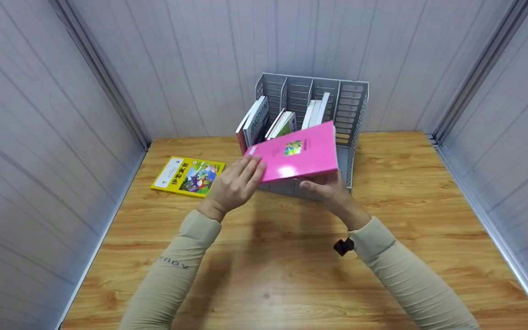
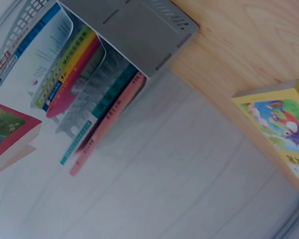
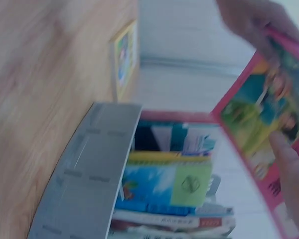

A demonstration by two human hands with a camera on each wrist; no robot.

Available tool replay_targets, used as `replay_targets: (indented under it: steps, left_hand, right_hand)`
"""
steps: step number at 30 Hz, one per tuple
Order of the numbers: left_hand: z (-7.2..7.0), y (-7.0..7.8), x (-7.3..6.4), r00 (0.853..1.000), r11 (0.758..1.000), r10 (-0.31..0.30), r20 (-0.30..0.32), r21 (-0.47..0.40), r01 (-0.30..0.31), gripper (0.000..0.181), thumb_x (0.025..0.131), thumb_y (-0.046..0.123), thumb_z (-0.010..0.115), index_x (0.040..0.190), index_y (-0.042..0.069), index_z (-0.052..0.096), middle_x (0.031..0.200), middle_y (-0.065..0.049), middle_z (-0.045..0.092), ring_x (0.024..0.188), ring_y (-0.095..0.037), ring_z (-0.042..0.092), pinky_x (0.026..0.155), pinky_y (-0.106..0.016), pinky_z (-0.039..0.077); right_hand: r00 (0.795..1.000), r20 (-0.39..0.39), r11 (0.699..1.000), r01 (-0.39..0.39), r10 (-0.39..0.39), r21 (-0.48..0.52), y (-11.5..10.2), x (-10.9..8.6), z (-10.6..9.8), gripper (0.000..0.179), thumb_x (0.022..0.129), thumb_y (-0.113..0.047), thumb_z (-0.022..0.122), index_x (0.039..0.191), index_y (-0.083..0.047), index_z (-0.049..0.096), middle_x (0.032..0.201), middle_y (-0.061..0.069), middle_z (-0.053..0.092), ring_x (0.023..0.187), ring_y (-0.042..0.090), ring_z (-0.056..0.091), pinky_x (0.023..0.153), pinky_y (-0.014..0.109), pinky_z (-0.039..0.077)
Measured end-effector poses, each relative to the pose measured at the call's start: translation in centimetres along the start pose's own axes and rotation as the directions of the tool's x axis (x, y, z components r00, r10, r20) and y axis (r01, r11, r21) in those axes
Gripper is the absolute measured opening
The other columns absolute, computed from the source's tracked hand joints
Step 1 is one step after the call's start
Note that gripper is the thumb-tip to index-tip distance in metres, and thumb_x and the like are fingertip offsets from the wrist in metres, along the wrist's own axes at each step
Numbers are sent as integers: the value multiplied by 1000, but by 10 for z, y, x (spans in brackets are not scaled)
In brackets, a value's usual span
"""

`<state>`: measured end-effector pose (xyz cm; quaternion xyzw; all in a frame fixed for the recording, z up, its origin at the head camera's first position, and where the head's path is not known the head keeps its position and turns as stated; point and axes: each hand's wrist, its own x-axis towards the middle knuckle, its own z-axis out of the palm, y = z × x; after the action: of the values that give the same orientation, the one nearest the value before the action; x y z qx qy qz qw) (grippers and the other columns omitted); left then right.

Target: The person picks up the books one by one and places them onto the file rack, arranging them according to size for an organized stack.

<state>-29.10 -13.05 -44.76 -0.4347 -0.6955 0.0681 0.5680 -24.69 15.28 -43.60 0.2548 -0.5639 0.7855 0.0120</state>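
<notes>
A pink book (image 1: pixel 314 153) is held up in front of the grey divided file rack (image 1: pixel 350 160), its plain cover with a small picture facing up in the head view. My left hand (image 1: pixel 234 183) pinches its left end, fingers on top and thumb beneath, as the right wrist view shows. From below, my right hand (image 1: pixel 335 197) holds the book near its right end, a finger against the illustrated cover (image 3: pixel 259 124). In the left wrist view only a corner of the pink book (image 2: pixel 10 132) shows. Part of the rack's front is hidden behind the book.
A yellow picture book (image 1: pixel 190 176) lies flat on the wooden table (image 1: pixel 264 284), left of the rack. Several books (image 1: pixel 257 119) stand in the rack's compartments; the far-right compartment's back grid (image 1: pixel 349 105) is visible. Panelled walls enclose the table's back and sides.
</notes>
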Motion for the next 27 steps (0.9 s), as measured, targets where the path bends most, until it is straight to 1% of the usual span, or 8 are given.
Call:
replay_targets:
  steps: [3, 5, 8, 10, 13, 16, 22, 27]
  left_hand:
    - [3, 6, 4, 999, 999, 41, 13, 14, -41, 28, 115, 13, 50, 129, -1, 70, 120, -19, 80, 103, -34, 80, 90, -45, 67]
    - [4, 8, 6, 998, 998, 59, 25, 30, -59, 27, 115, 15, 52, 130, 1, 69, 121, -18, 80, 104, -33, 80, 91, -44, 67]
    - [5, 9, 8, 996, 996, 73, 46, 39, -75, 27, 115, 17, 53, 132, 3, 68, 124, -17, 80, 108, -32, 80, 94, -44, 66]
    - [5, 9, 9, 995, 996, 77, 59, 36, -79, 27, 115, 17, 52, 133, 4, 67, 126, -17, 79, 111, -32, 80, 97, -44, 65]
    - [4, 8, 10, 994, 996, 81, 77, 19, -83, 27, 115, 17, 52, 134, 4, 66, 129, -17, 78, 115, -33, 79, 100, -44, 63]
    - [3, 7, 12, 991, 997, 82, 101, -3, -82, 29, 115, 17, 52, 137, 3, 65, 133, -18, 77, 119, -35, 78, 103, -44, 62]
    - [0, 6, 18, 990, 996, 70, 123, -58, -63, 30, 114, 14, 54, 140, 4, 66, 137, -18, 75, 125, -36, 75, 107, -45, 60]
    - [1, 4, 25, 995, 996, 24, 101, -84, -16, 30, 114, 14, 53, 141, 5, 63, 137, -18, 75, 127, -35, 74, 108, -46, 60]
  right_hand:
    - [998, -54, 997, 37, -33, 71, -3, -3, 5, 94, 80, -35, 98, 153, -2, 48, 134, -4, 73, 119, 13, 73, 104, 26, 58]
    - [995, -89, 988, 56, -43, 143, -5, -5, 9, 81, 88, -32, 93, 152, -7, 50, 136, -4, 73, 118, 13, 73, 103, 27, 59]
    - [988, -151, 974, 68, -35, 214, -9, -6, 13, 62, 100, -20, 79, 151, -5, 49, 135, -2, 73, 115, 14, 75, 101, 29, 60]
    - [983, -184, 973, 64, -23, 221, -13, -7, 16, 58, 104, -10, 67, 155, -1, 43, 138, 0, 72, 118, 16, 76, 104, 32, 61]
    - [976, -219, 975, 59, -10, 216, -18, -7, 18, 60, 100, 4, 51, 158, 4, 35, 138, 2, 70, 117, 17, 76, 103, 33, 62]
    - [970, -242, 967, 56, 7, 250, -22, -8, 20, 56, 96, 10, 46, 151, 0, 42, 129, 4, 75, 105, 18, 80, 90, 33, 66]
    - [959, -283, 949, 97, -8, 301, -23, -10, 17, 44, 95, 12, 48, 133, -5, 60, 112, 6, 80, 90, 18, 82, 74, 31, 66]
    - [957, -285, 957, 127, -50, 260, -25, -11, 9, 41, 96, 12, 47, 129, -6, 62, 107, 8, 81, 81, 18, 81, 67, 30, 65]
